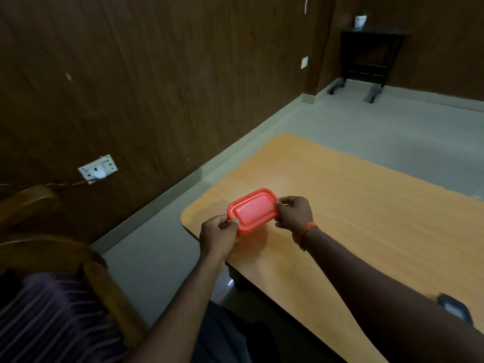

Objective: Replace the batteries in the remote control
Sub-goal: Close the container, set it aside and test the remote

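A small red plastic box with a lid (252,210) is held just above the near left corner of the wooden table (353,205). My left hand (218,233) pinches its near left end. My right hand (294,212) grips its far right end, with an orange thread band on that wrist. What the box contains is hidden. A dark object with a pale face (454,307), partly hidden behind my right forearm, lies near the table's right front edge; I cannot tell if it is the remote. No batteries show.
A wooden chair (39,231) stands at the left beside a person in a striped shirt (52,318). A wall socket with a cable (98,169) is on the brown panelled wall. A dark stand (366,56) stands far back on the grey floor.
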